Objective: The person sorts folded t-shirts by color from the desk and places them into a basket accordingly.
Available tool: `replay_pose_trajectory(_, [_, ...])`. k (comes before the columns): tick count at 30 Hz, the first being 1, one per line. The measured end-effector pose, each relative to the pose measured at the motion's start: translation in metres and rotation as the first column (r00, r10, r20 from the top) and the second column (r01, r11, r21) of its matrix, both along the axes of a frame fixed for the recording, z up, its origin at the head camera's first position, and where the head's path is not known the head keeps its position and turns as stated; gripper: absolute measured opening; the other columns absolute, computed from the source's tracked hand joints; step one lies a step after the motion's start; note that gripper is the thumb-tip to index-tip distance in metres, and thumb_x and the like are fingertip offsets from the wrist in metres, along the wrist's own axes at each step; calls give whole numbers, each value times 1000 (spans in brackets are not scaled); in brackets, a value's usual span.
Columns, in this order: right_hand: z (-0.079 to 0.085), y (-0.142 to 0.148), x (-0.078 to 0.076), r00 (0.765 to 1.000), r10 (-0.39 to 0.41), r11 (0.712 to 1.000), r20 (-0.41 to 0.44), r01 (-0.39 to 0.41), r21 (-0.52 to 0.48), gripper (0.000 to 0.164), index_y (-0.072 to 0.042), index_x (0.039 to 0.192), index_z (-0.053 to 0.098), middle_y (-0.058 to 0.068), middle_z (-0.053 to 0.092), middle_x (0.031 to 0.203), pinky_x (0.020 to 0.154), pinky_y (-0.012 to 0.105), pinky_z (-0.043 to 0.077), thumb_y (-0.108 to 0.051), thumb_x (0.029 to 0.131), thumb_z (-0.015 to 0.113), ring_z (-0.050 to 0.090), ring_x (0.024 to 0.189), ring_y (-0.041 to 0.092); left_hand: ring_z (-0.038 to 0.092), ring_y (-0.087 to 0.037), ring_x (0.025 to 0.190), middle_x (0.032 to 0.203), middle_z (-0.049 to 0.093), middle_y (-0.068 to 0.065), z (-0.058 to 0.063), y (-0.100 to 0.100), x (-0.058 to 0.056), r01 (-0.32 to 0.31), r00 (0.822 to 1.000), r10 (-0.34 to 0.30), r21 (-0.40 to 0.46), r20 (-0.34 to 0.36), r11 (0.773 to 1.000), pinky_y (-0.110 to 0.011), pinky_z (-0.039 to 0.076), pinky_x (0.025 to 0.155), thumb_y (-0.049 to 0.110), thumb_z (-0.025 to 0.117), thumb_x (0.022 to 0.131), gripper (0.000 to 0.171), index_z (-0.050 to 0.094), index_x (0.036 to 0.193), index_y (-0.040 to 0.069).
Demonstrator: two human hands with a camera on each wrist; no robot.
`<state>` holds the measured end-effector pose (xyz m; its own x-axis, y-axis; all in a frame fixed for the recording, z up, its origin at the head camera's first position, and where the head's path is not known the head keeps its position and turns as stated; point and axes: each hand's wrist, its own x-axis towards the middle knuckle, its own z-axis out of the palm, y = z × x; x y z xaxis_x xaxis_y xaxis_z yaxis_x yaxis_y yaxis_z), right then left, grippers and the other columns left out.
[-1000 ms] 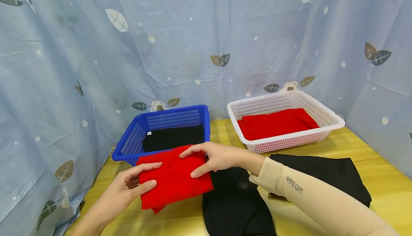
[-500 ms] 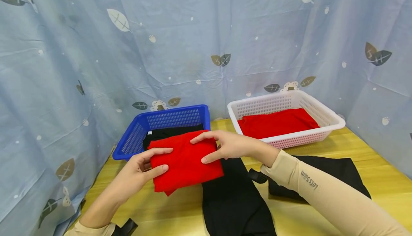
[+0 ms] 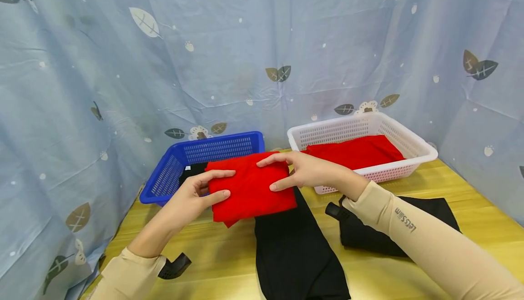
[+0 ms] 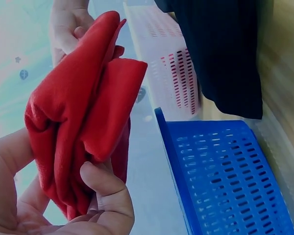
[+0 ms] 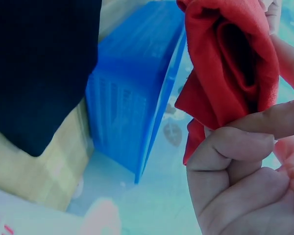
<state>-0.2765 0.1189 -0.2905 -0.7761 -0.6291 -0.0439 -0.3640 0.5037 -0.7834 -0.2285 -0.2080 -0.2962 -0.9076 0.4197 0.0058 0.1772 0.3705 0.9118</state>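
A folded red cloth garment (image 3: pixel 250 191) is held up between both hands in the head view, overlapping the front right of the blue basket (image 3: pixel 161 198). My left hand (image 3: pixel 194 195) grips its left edge, thumb and fingers on opposite faces. On the right edge, my right hand (image 3: pixel 300 170) pinches it the same way. Layered folds of the red garment (image 4: pixel 78 112) show at its end in the left wrist view. The right wrist view shows a rolled fold of the garment (image 5: pixel 230 63) above the curled fingers (image 5: pixel 235 152).
A black garment (image 3: pixel 300 250) lies lengthwise on the yellow table (image 3: pixel 213 263). Another folded black one (image 3: pixel 368 234) lies to its right, partly behind the right forearm. The white basket (image 3: pixel 423 154) at back right holds red cloth (image 3: pixel 356 152). Black cloth (image 3: pixel 190 171) lies in the blue basket.
Both hands have carried the red garment rightward and upward, away from the table's front. It now covers more of the blue basket's right side. The grip looks the same.
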Motion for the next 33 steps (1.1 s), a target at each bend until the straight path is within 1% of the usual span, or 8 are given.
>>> replay_pose_trajectory(4, [3,9,-4,1000,-20,1000,-11,20,2,65,-40,154,57,9,58,140,69,32,51,-38,95,82,53,70,20,72,-30,118,154,52,-23,2,9,-11,11,1000,-11,5,-9,1000,-38,67,88,17,73,103,54,58,155,16])
replay_pose_trajectory(7, [5,15,-8,999,-20,1000,-42,20,2,64,-37,155,58,9,60,142,72,34,53,-36,96,82,56,76,22,73,-30,118,153,55,-21,3,15,-19,16,1000,-16,2,-7,1000,-38,66,89,18,73,104,55,58,156,19])
replay_pose_trajectory(10, [8,22,-13,998,-20,1000,-61,20,-8,64,-33,156,57,7,60,149,84,36,56,-33,97,81,60,103,25,74,-28,116,150,58,-18,5,23,-26,10,1000,-10,-1,8,1000,-38,66,90,19,73,104,54,58,156,25])
replay_pose_trajectory(13, [10,30,-16,998,-45,999,-53,45,-2,65,-35,157,56,7,56,154,91,36,57,-34,97,81,59,119,27,74,-26,116,151,59,-16,7,31,-34,8,1000,-8,6,23,1000,-38,66,90,20,73,104,55,58,156,29])
replay_pose_trajectory(17, [12,43,-22,996,-84,996,-42,84,1,66,-37,158,55,7,49,162,96,36,57,-37,97,81,55,129,32,75,-26,117,153,59,-15,11,45,-44,24,999,-25,38,37,999,-39,66,91,19,73,103,57,57,157,30])
replay_pose_trajectory(22, [11,62,-28,991,-131,991,-24,131,-25,68,-36,158,55,7,46,165,92,38,58,-37,96,82,50,133,32,74,-27,119,153,60,-12,14,65,-59,40,998,-43,65,50,997,-43,65,95,18,73,103,55,59,155,31])
replay_pose_trajectory(27, [11,79,-32,986,-168,985,-19,168,-29,68,-35,159,54,8,52,157,85,39,55,-37,96,81,52,122,32,74,-29,117,149,61,-9,14,85,-74,50,998,-52,63,33,997,-43,65,96,17,74,103,53,62,153,30])
replay_pose_trajectory(33, [12,100,-40,976,-216,976,4,216,-18,70,-36,160,53,9,50,156,86,38,54,-38,96,82,49,124,32,73,-30,118,145,63,-10,10,109,-91,73,997,-74,78,17,994,-46,63,99,16,73,103,52,63,153,26])
